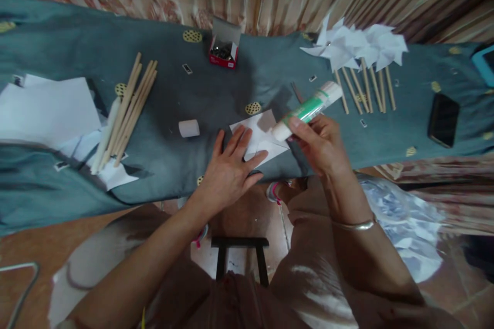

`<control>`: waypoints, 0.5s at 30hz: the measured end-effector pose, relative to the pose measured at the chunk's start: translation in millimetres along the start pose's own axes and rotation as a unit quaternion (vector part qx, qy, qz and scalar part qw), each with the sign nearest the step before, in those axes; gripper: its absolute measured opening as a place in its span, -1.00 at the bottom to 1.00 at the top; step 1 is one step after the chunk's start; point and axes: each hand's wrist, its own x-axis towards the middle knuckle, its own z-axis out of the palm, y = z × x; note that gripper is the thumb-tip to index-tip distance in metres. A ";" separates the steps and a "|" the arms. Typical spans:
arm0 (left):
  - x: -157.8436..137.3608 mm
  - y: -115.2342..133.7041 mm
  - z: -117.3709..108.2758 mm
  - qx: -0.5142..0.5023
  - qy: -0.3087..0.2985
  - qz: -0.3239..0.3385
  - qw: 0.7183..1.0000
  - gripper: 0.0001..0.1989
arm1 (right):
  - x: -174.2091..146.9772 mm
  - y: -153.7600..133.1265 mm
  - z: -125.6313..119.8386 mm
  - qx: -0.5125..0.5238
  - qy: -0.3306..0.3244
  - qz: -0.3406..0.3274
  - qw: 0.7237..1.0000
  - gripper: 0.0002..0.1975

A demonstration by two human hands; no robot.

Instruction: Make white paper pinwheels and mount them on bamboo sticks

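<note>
A folded white paper (276, 151) lies on the cloth in front of me. My left hand (227, 172) rests palm down on its left part with the fingers spread, hiding some of the paper. In my right hand (324, 144) is a large glue stick (309, 109) with a green label, gripped near its lower end. The glue stick is tilted, its lower left end at the paper; whether it touches cannot be made out. To the left of my left hand a white cap (189, 128) lies on its side.
A red box (223, 56) of small metal pieces stands open at the back. Wooden sticks (133, 108) and white paper sheets (50, 108) lie left. Paper pinwheels (358, 46) lie at the back right, near a dark phone (443, 120). The green cloth (162, 164) ends just before my legs.
</note>
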 end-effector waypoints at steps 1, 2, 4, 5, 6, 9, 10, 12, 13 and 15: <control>-0.7 -0.4 1.0 -0.003 0.005 0.003 1.000 -0.54 | 2.0 -1.8 -1.7 0.034 0.010 0.006 0.999 -0.67; -1.6 -0.9 1.4 -0.008 0.011 0.008 1.000 -0.53 | 4.0 -3.3 -2.9 0.066 0.017 0.013 0.998 -0.68; -4.2 -3.3 -0.7 -0.024 0.030 0.020 0.999 -0.52 | 7.4 -5.4 -3.2 0.117 0.024 0.032 0.992 -0.70; -5.8 -5.7 -3.8 -0.034 0.044 0.024 0.998 -0.51 | 8.7 -5.7 -2.4 0.136 0.027 0.045 0.989 -0.70; -7.6 -8.9 -8.2 -0.042 0.062 0.026 0.997 -0.51 | 9.8 -5.6 -1.0 0.151 0.030 0.057 0.986 -0.70; -14.0 -25.5 -26.3 -0.043 0.138 -0.004 0.990 -0.51 | 11.5 -4.1 5.1 0.199 0.034 0.085 0.976 -0.71; -16.3 -32.9 -32.2 -0.038 0.157 -0.035 0.986 -0.50 | 11.7 -3.8 7.3 0.218 0.032 0.091 0.971 -0.71; -20.9 -48.7 -41.3 -0.018 0.188 -0.089 0.978 -0.48 | 11.8 -4.1 11.6 0.248 0.021 0.104 0.963 -0.71; -23.0 -56.3 -44.0 -0.004 0.194 -0.106 0.975 -0.48 | 11.5 -4.9 13.7 0.257 0.017 0.111 0.960 -0.70; -26.4 -68.7 -46.0 0.013 0.173 -0.141 0.975 -0.52 | 10.3 -7.2 17.6 0.265 0.007 0.126 0.956 -0.69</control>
